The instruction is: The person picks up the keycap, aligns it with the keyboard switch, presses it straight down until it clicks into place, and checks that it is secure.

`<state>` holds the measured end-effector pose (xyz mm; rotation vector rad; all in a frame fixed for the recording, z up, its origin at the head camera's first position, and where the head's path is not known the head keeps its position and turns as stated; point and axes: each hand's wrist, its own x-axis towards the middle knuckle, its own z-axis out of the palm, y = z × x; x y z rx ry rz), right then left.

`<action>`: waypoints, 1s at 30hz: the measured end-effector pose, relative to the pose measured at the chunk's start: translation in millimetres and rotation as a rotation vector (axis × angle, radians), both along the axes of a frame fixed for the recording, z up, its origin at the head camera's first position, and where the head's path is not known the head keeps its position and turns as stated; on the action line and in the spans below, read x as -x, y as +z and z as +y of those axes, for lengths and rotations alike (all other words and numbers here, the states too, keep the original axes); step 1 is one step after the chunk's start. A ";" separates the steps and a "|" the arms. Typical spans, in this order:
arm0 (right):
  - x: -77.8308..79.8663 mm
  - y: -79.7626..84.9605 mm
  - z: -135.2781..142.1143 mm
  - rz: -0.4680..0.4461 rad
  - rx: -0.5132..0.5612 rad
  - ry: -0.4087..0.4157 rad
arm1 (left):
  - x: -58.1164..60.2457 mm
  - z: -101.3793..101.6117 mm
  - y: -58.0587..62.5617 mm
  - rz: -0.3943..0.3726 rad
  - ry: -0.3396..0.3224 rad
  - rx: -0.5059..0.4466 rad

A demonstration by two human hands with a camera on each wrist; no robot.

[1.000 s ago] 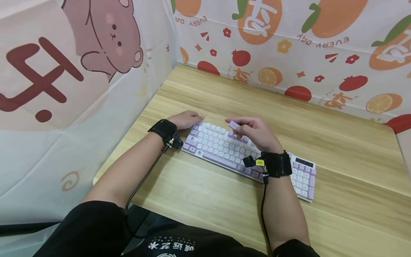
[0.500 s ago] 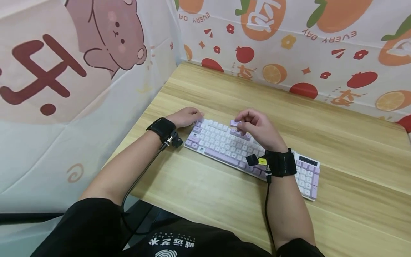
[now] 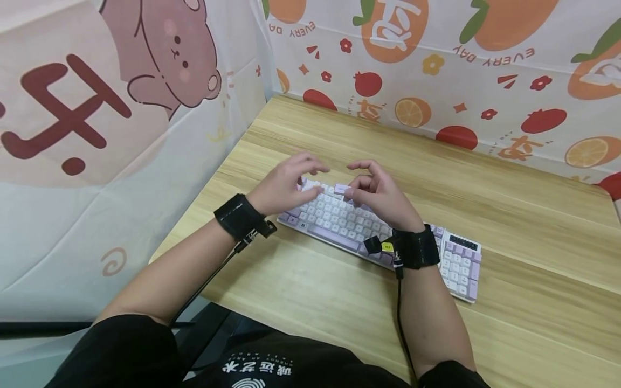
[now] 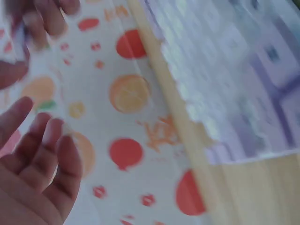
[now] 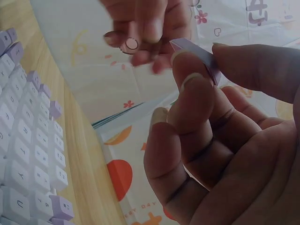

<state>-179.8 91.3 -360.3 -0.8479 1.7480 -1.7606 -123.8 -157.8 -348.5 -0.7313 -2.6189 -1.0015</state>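
Note:
A white and lilac keyboard (image 3: 335, 215) lies on the wooden table, partly covered by the right forearm. Above its back row, my right hand (image 3: 380, 196) pinches a small lilac keycap (image 5: 191, 49) between thumb and finger. The keycap shows tilted in the right wrist view. Over the keyboard's left end hovers my left hand (image 3: 286, 183), fingers spread and loosely bent, holding nothing. It faces the right hand across a short gap. In the left wrist view, blurred keys (image 4: 220, 61) fill the upper right.
The keyboard's number pad (image 3: 461, 272) extends past the right forearm. Printed cloth (image 3: 407, 70) hangs behind the table (image 3: 543, 258), and another cloth (image 3: 184, 178) on the left side. Cables (image 3: 399, 312) run down from both wrist cameras.
My left hand has lifted off the keyboard's back left corner, opened its fingers and moved right toward the right hand. The right hand still pinches the keycap, slightly shifted and turned.

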 end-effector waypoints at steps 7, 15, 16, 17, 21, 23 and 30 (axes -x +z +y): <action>-4.1 -0.6 -3.3 0.054 -0.017 0.002 | -12.2 20.2 5.5 0.059 -0.112 0.119; -4.5 -2.8 -6.1 0.108 -0.035 0.039 | -11.9 23.4 -0.3 0.139 -0.104 0.116; -4.7 -2.8 -6.4 0.115 -0.040 0.037 | -11.7 24.2 -0.3 0.155 -0.101 0.118; -5.0 -2.9 -6.8 0.122 -0.044 0.036 | -11.5 25.2 -0.2 0.171 -0.098 0.122; -7.8 -4.3 -11.6 0.145 -0.062 0.028 | -12.7 27.8 0.9 0.234 -0.091 0.156; -9.4 -5.4 -14.3 0.160 -0.075 0.022 | -13.7 28.5 0.8 0.255 -0.093 0.175; -9.8 -10.0 -17.0 0.171 -0.095 0.009 | -14.1 24.5 2.1 0.281 -0.096 0.235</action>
